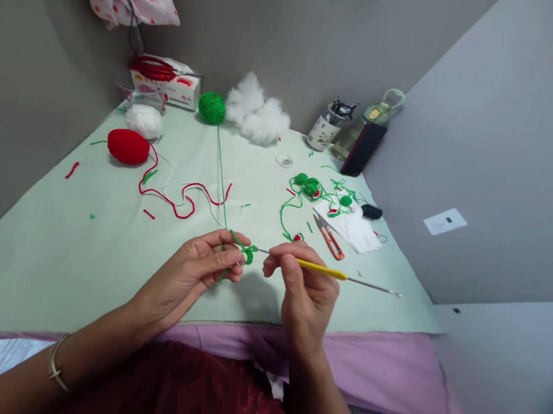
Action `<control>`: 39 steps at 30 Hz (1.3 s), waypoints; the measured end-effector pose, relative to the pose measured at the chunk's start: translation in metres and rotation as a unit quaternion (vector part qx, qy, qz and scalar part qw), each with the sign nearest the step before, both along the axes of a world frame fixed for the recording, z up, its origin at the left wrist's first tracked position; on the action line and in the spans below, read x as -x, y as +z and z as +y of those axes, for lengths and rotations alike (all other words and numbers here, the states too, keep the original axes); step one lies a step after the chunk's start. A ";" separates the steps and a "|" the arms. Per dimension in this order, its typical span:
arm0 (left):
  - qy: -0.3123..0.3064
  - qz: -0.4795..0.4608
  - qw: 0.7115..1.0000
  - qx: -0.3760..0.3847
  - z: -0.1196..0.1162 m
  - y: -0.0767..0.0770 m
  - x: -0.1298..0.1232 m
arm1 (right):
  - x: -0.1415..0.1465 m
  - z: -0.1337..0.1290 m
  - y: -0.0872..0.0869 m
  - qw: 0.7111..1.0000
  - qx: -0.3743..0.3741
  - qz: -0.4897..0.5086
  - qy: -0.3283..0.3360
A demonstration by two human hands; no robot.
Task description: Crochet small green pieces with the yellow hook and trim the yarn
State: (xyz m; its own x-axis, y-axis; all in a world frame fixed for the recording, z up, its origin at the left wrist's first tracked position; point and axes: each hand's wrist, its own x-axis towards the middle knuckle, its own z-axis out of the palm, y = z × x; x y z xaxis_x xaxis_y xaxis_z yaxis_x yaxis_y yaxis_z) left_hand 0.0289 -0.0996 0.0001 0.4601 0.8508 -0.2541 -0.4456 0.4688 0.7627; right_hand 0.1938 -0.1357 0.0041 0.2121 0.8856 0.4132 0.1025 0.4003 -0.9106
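My left hand (pixel 204 262) pinches a small piece of green crochet work (pixel 249 255) between thumb and fingers. A green yarn strand (pixel 221 173) runs from a green yarn ball (pixel 212 108) at the back of the table down over my left fingers. In my right hand (pixel 309 291) is a crochet hook (pixel 322 268) with a yellow handle, gripped like a pencil. Its left tip reaches the green work; the other metal end points right. Whether the tip sits inside a loop is too small to tell.
A red yarn ball (pixel 128 147) and a white yarn ball (pixel 144 121) lie left, with a loose red strand. White stuffing (pixel 259 112) is at the back. Thread snips (pixel 329 237), green crocheted pieces (pixel 312 187), a pen cup (pixel 324 129) and a phone (pixel 364 149) are right.
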 end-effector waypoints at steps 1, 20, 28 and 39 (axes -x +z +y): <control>-0.002 0.002 1.000 0.000 0.000 0.000 0.000 | 0.000 0.001 0.000 1.000 0.003 -0.003 0.003; -0.048 0.001 0.999 -0.008 0.000 0.007 0.002 | -0.004 0.002 -0.008 0.995 0.002 0.016 0.099; -0.012 0.014 1.000 -0.023 0.000 0.010 0.003 | -0.011 0.005 -0.005 0.991 -0.006 0.048 0.126; -0.041 -0.029 0.998 0.033 0.000 0.009 0.002 | -0.009 -0.004 -0.007 0.922 -0.220 -0.318 0.009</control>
State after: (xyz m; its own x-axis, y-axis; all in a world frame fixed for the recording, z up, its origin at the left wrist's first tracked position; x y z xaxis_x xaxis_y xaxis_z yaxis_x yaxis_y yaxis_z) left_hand 0.0266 -0.1001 0.0090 0.5424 0.7922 -0.2796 -0.4468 0.5538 0.7026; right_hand 0.2026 -0.1399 -0.0029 -0.2103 0.6034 0.7692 0.5495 0.7237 -0.4174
